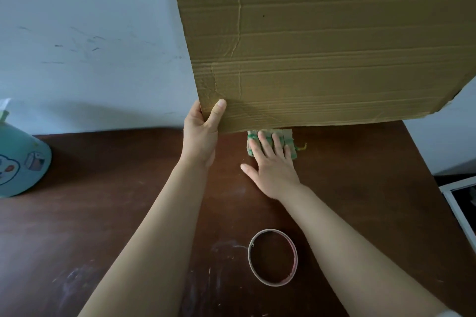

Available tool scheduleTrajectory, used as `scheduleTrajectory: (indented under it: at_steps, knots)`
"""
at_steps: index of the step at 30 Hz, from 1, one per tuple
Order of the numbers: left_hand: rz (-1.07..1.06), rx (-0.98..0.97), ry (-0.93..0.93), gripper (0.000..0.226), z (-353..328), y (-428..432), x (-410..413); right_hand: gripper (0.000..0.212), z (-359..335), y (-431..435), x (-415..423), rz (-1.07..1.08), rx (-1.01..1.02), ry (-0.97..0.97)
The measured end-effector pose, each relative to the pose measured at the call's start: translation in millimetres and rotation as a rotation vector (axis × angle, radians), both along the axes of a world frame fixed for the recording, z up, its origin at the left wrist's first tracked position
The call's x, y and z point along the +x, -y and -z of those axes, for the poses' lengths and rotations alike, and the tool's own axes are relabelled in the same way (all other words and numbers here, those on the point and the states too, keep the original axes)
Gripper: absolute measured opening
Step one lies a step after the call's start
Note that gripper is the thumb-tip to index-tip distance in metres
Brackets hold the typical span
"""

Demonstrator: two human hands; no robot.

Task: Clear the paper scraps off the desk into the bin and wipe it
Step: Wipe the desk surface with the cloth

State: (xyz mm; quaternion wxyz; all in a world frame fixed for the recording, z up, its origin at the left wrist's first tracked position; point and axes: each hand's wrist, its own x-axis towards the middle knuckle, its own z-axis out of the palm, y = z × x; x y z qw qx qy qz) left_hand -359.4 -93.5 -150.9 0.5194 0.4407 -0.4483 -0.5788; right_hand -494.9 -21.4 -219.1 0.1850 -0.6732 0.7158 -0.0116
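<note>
Left hand (201,136) grips big brown corrugated cardboard sheet (334,46) by corner; my right hand (274,165) flat on green-tan checked cloth (289,140) right under its edge rn.

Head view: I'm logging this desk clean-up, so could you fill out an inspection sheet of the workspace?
Surface: dark brown desk, with pale smudges and tiny flecks.
Job's things: green-striped cloth on the desk towards the back; no larger paper scraps seen; no bin identified for certain.
Clutter: cardboard sheet held up, its lower edge above the cloth; tape ring lying flat nearer the front; teal container at the left.
Grips: left hand grips the cardboard sheet's lower corner; right hand presses flat on the cloth.
Cables: nothing seen.
Surroundings: pale wall behind; white-framed object at the right edge.
</note>
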Motion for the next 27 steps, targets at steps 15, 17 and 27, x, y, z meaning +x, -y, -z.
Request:
scheduleTrajectory:
  at_steps: [15,17,27]
  knots:
    - [-0.033,0.022,0.064,0.024,12.0,-5.1,2.0,0.062,-0.6,-22.3,27.4,-0.389,-0.012,0.102]
    - [-0.036,0.027,0.038,0.027,13.6,-7.6,1.8,0.061,-0.5,-24.8,3.2,-0.274,0.030,0.066]
    - [-0.071,0.035,0.058,0.029,17.2,-15.9,2.3,0.068,-6.5,-0.8,16.4,-0.210,0.087,0.005]
